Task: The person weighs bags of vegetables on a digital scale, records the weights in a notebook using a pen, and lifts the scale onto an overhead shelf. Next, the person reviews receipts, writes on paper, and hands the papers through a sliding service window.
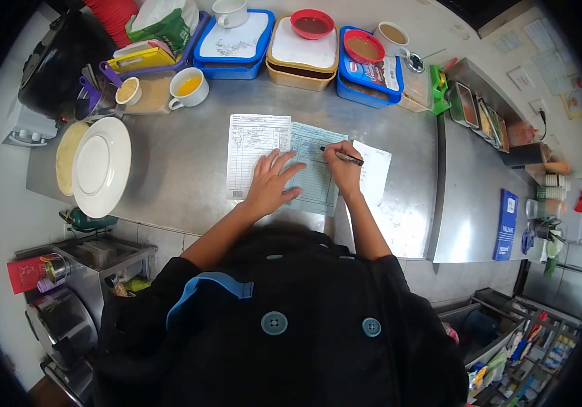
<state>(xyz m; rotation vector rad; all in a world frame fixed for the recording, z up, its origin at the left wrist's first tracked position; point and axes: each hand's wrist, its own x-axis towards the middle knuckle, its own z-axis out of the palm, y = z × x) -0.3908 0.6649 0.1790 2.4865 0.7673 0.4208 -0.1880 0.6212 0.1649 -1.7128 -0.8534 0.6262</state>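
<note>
My right hand (343, 167) is closed around a black pen (351, 159), its tip on a blue-green lined form (313, 178) with handwriting on it. Fingers spread, my left hand (272, 184) lies flat across the edge where that form meets a white form (242, 169). The white form has ruled columns and written entries near its top. Under my right wrist and to its right lies a white sheet (376, 173) with a little writing. All the papers rest on a steel counter (182, 163).
Plates (103, 166) stand at the counter's left edge. Along the back are a cup of yellow liquid (189, 84), blue-lidded tubs (233, 64), a tan tub (302, 73) and red bowls (312, 24). A blue record book (506, 224) lies on the right-hand counter.
</note>
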